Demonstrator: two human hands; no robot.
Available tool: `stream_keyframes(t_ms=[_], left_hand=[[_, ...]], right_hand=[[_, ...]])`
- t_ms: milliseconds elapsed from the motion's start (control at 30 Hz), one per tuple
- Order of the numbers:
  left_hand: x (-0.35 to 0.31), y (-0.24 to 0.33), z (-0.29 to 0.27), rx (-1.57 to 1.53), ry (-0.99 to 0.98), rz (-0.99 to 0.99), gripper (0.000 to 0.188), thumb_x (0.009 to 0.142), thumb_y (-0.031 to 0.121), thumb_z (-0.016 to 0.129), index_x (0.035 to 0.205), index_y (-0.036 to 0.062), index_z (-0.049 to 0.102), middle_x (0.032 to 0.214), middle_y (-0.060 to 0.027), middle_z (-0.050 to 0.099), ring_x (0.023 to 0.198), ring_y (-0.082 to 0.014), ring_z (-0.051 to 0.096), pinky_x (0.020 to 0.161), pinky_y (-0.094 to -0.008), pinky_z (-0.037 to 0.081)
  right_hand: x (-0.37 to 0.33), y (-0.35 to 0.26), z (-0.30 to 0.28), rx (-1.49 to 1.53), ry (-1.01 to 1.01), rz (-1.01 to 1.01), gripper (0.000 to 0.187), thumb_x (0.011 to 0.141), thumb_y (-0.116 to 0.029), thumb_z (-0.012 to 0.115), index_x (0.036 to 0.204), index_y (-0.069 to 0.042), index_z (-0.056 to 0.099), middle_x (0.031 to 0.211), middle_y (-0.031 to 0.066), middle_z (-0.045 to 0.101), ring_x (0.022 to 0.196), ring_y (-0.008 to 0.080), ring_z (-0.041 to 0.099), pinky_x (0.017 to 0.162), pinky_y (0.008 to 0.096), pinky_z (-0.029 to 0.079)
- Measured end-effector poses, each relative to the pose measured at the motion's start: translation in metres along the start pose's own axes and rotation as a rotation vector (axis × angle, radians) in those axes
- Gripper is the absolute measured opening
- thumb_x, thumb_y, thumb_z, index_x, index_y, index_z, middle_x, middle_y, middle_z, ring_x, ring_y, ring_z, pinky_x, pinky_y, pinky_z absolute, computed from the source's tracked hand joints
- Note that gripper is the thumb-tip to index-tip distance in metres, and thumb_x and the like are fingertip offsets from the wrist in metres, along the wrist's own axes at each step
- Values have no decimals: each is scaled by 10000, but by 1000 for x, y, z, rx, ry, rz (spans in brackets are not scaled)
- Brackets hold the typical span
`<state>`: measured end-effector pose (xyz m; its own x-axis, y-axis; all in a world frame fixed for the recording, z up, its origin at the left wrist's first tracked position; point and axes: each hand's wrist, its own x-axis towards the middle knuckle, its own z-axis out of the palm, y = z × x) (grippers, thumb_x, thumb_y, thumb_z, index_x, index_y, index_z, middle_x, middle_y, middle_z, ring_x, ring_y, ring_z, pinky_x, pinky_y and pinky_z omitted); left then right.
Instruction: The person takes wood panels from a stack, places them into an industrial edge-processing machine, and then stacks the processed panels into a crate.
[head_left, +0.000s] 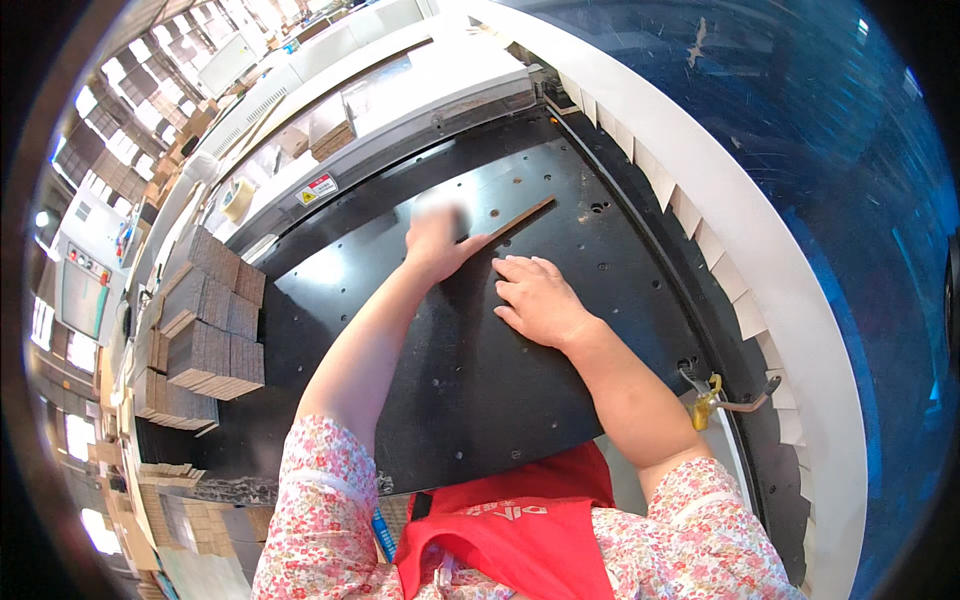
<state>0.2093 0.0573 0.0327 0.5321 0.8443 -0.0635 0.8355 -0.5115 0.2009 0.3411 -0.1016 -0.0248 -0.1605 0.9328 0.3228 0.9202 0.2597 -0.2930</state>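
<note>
My left hand (436, 246) reaches over the middle of a black tabletop (450, 390). Its fingers blur into a pale and dark smear, so whatever they hold, if anything, cannot be made out. The thumb side meets the near end of a thin brown strip (525, 216), which slants away to the right across the table. Closer to me, my right hand (540, 302) rests palm down on the black surface with its fingers stretched out to the left. It lies just short of the strip and holds nothing visible.
Stacks of grey-brown board pieces (215, 355) stand along the table's left edge. A white machine housing (440, 85) spans the back, with a tape roll (238, 200) near its left end. A curved white guard (790, 240) and a yellow-marked lever (706, 402) border the right.
</note>
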Motion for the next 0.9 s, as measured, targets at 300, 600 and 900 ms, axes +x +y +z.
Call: stream_keyframes(t_ms=[300,600,900], left_hand=[[55,86,-24,13,95,20,615,606,404,923,984,0,655,960,-148,694,981,-295,690,847,-414,554],[72,117,9,216,246,386,80,898,108,578,977,111,564,955,-99,675,924,-323,684,722,-450,542],[71,112,16,268,548,510,76,875,115,577,949,109,592,949,-74,667,928,-268,693,730,-395,568]], right_hand=[[4,-6,-3,-45,-121,10,359,952,-346,600,1211,-106,667,1491,91,455,1416,234,365,1173,439,267],[8,-7,-7,17,-140,35,344,935,-332,639,1189,-103,667,1478,96,461,1411,240,373,1165,438,288],[7,-6,-6,41,-122,37,335,912,-316,664,1163,-93,669,1449,101,476,1390,245,395,1157,446,297]])
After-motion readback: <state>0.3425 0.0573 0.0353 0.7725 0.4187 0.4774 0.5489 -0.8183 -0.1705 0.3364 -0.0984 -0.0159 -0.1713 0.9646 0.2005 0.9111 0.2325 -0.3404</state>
